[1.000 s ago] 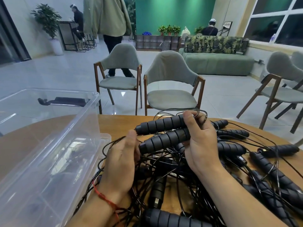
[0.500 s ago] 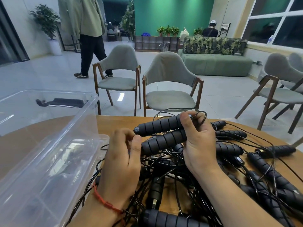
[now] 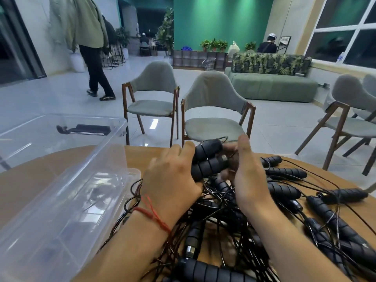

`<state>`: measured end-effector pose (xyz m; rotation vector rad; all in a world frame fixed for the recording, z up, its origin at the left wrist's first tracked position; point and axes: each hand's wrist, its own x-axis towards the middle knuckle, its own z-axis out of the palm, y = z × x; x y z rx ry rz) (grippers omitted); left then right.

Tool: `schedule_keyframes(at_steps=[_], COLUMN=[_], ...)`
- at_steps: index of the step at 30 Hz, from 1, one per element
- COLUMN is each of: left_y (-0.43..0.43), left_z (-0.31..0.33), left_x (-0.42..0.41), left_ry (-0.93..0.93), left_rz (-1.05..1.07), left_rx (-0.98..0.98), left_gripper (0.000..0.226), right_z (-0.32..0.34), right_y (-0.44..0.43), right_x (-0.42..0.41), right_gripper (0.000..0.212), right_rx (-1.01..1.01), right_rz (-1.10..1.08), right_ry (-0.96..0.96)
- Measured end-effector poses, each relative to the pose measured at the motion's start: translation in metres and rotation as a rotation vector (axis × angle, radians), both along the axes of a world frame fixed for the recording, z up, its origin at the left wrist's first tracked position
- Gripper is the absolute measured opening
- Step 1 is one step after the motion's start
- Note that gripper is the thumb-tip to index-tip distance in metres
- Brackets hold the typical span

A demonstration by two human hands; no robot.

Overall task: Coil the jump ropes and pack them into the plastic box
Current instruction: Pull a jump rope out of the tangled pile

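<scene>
The left hand (image 3: 171, 180) has risen from the cords (image 3: 133, 192) to curl over the two black handles (image 3: 209, 159), which the right hand (image 3: 247, 176) still grips at their other end, above the jump ropes (image 3: 223, 220) tangled on the desk (image 3: 146, 155) beside the plastic box (image 3: 85, 192).

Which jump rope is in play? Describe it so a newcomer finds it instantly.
On the wooden table, right of the plastic box, sprawls a tangle of black jump ropes. At its far edge, the left hand and right hand grip a pair of handles side by side. Only these sit above the pile.
</scene>
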<state>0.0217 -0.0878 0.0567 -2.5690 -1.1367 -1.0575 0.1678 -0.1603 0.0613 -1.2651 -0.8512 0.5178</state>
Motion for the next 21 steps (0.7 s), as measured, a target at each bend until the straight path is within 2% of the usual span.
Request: schedule_keyframes(at_steps=[2,5,6,8,10,15,17,21], left_y=[0.008,0.015,0.015,0.016,0.017,0.02,0.022,0.017], left_z=[0.002,0.002,0.002,0.003,0.005,0.008,0.011,0.017], left_x=[-0.006,-0.012,-0.012,-0.013,-0.014,-0.021,-0.025,-0.024], left_ry=[-0.018,0.002,0.019,0.04,0.042,0.042,-0.001,-0.204], left_rz=[0.03,0.032,0.017,-0.025,-0.063,-0.109,-0.161,-0.312], left_rx=[0.057,0.058,0.046,0.028,0.042,0.03,-0.105,-0.488], left_gripper=[0.065,0.061,0.059,0.055,0.053,0.052,0.045,0.029], right_z=[0.005,0.008,0.007,0.002,0.0,-0.006,-0.007,0.001], right_y=[-0.006,-0.009,-0.008,-0.006,-0.006,-0.006,-0.005,-0.007], right_x=[0.012,0.024,0.024,0.024,0.022,0.029,0.031,0.025], right_gripper=[0.054,0.025,0.017,0.034,0.044,0.076,0.073,0.048], right_rx=[-0.063,0.062,0.078,0.045,-0.039,-0.15,-0.133,0.011], right_rz=[-0.15,-0.333,-0.289,-0.095,0.014,0.078,0.123,0.123], right_ry=[-0.349,-0.695,-0.79,-0.934,-0.985,-1.13,-1.023,-0.734])
